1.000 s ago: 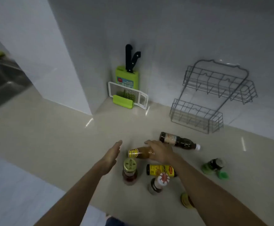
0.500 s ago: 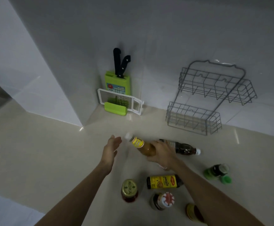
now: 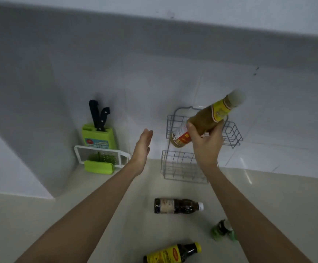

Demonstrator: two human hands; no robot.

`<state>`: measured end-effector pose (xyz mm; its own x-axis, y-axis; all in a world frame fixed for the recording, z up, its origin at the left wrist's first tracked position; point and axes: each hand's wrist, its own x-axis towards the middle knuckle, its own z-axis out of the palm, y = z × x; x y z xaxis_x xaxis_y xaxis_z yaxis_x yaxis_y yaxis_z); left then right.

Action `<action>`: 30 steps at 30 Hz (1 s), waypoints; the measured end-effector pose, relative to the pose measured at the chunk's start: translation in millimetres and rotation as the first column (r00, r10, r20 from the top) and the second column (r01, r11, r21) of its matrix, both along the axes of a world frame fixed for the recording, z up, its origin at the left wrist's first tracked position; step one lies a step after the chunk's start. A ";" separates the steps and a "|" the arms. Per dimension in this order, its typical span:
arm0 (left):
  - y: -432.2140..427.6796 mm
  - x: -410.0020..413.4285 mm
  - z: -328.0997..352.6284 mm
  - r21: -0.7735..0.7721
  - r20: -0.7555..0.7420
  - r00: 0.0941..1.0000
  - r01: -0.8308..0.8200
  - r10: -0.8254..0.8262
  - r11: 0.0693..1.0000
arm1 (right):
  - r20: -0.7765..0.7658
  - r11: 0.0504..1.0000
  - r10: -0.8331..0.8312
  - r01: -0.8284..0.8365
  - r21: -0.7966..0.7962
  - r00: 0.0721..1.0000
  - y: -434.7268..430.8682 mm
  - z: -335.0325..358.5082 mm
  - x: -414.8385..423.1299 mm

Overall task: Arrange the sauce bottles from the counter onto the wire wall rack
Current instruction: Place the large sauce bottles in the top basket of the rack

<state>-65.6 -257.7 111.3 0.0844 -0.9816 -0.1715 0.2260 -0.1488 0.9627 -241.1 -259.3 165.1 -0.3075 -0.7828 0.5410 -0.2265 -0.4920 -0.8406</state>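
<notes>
My right hand grips a brown sauce bottle with a yellow neck label and pale cap, tilted up to the right in front of the upper tier of the grey two-tier wire rack. The rack stands on the counter against the tiled wall, and its lower basket holds nothing. My left hand is open, fingers together, held in the air left of the rack. On the counter lie a dark bottle with a white cap, a yellow-labelled dark bottle and a small green-capped bottle.
A green knife block with two black-handled knives stands in the wall corner at the left, and a white and green grater leans in front of it. A grey wall pillar juts out at the far left.
My right hand has lifted the brown bottle off the counter up to the rack's upper tier. My left hand rose alongside, and the view tilted up towards the wall.
</notes>
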 end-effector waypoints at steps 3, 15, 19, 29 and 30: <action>-24.1 -16.2 18.8 -0.006 0.039 0.995 0.091 -0.090 0.996 | 0.024 1.000 -0.021 0.021 0.009 0.999 -24.4 11.9 -4.1; -42.2 -40.7 13.7 0.102 -0.020 0.981 0.196 -0.195 0.975 | -0.305 0.989 -0.057 0.095 0.111 0.951 -83.5 4.1 -1.5; -43.0 -35.6 15.4 0.097 -0.006 0.971 0.240 -0.240 0.966 | -0.456 0.985 -0.035 0.109 0.136 0.889 -89.5 3.0 18.8; -37.4 -36.0 23.6 0.124 0.049 0.963 0.256 -0.263 0.959 | -0.537 0.963 0.041 0.110 0.245 0.843 -85.0 3.1 25.5; -36.2 -36.9 26.1 0.138 0.061 0.964 0.249 -0.259 0.959 | -0.528 0.959 0.054 0.104 0.265 0.847 -83.3 3.2 26.1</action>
<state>-102.4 -293.9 137.4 -0.1471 -0.9426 -0.2997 0.0904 -0.3145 0.9449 -215.0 -342.6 168.2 -0.0605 -0.9183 0.3913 -0.6809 -0.2486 -0.6888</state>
